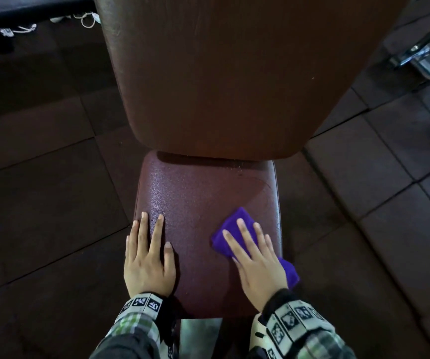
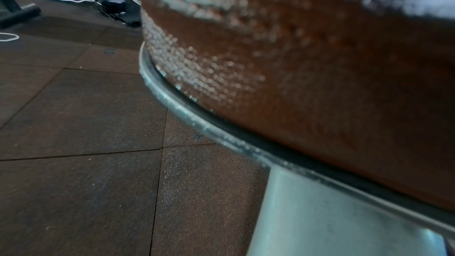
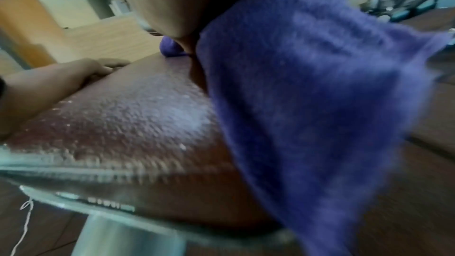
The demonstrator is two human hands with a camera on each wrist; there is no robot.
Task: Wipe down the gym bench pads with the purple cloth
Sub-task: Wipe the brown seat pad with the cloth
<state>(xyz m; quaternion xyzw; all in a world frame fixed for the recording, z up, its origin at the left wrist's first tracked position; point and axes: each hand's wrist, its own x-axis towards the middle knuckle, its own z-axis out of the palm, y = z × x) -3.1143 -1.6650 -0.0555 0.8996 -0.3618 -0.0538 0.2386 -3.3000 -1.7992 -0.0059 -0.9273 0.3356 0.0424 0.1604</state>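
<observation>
The maroon seat pad (image 1: 198,203) of the gym bench lies below me, with the brown back pad (image 1: 221,73) rising behind it. My right hand (image 1: 255,255) lies flat, fingers straight, pressing the folded purple cloth (image 1: 234,224) onto the seat's right side; one end of the cloth hangs over the pad's right edge (image 1: 290,273). In the right wrist view the cloth (image 3: 320,104) fills the right half, blurred. My left hand (image 1: 148,255) rests flat on the seat's left edge with fingers straight, holding nothing. The left wrist view shows only the seat pad's side (image 2: 320,85).
Dark rubber floor tiles (image 1: 40,203) surround the bench. A metal post (image 2: 320,221) and rim carry the seat. White cord (image 1: 87,19) lies on the floor at the back left, and a metal machine frame (image 1: 421,55) stands at the back right.
</observation>
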